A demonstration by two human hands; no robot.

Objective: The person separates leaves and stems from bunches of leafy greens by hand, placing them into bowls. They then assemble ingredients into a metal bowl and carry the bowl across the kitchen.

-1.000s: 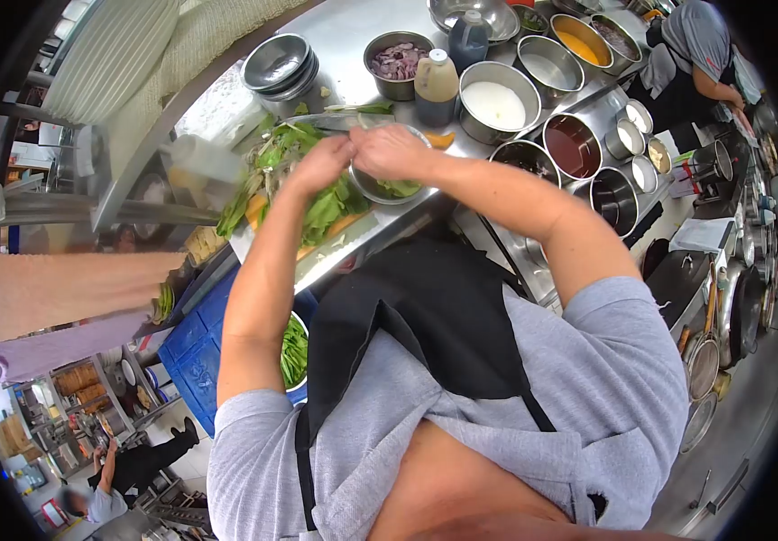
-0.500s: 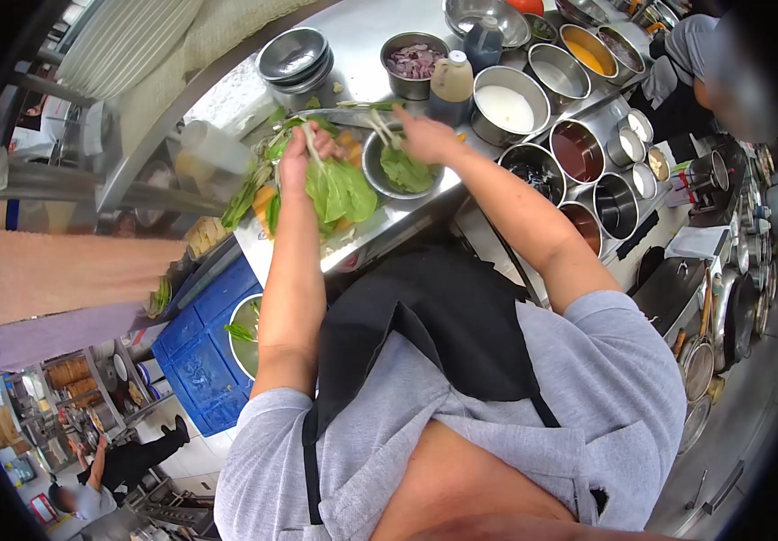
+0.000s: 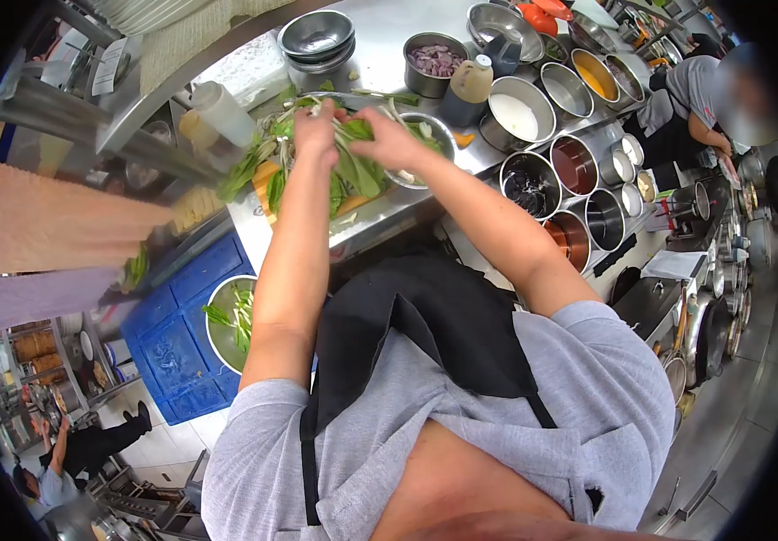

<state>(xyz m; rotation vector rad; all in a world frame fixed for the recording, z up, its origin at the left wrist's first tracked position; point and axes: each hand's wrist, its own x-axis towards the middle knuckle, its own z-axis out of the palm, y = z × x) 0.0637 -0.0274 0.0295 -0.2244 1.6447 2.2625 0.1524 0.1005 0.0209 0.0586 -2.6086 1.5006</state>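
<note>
My left hand is over a pile of leafy greens with pale stems, its fingers closed around some of them. To its right, my right hand reaches in at the leaves, thumb and fingers apart. Part of a wooden cutting board shows under the greens. Close by my right hand stands a metal bowl with greens inside, partly covered by my wrist. The fingertips of both hands are partly hidden among the leaves.
Stacked metal bowls, a pot of chopped purple onion, a sauce bottle and a pot of white contents line the back. Sauce pots stand at right. A blue crate sits below left. Another person works at far right.
My right hand has moved left from the bowl to the pile, without the stems it held. My left hand has shifted slightly right and up in the leaves. The view has tilted a little.
</note>
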